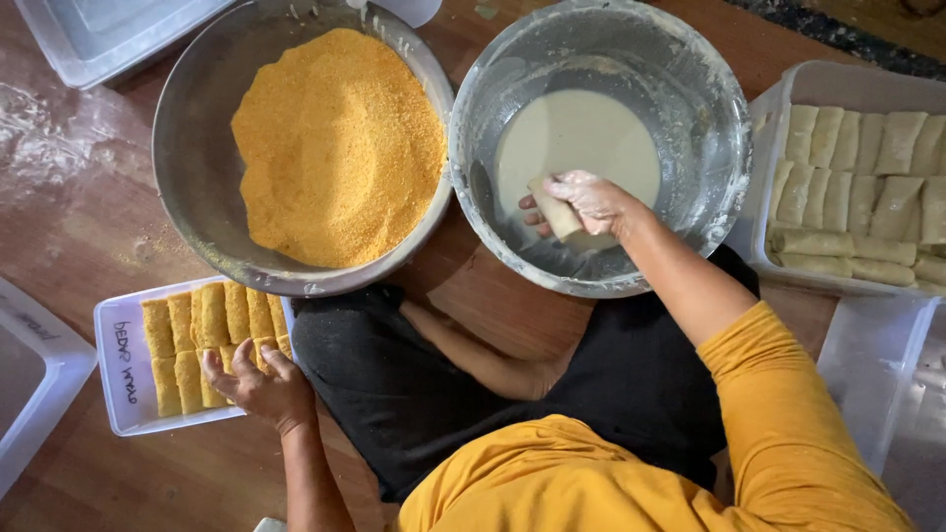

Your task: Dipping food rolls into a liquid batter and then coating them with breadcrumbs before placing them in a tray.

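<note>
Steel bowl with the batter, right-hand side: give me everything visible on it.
The batter bowl is a round, shiny metal bowl, its inner walls smeared and streaked with pale residue. A shallow pool of cream-coloured batter lies at the bottom. It sits on the wooden floor, its rim close against the crumb bowl on one side and close to the plastic tray of uncoated rolls on the other. The right hand, batter-coated, reaches inside holding a pale roll at the batter's edge.

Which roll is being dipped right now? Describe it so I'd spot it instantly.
Find the steel bowl of pale batter, right of the bowl of orange crumbs. The right hand holds one pale roll at the batter's near edge. It alone is wet and held; the others lie in trays.
</note>
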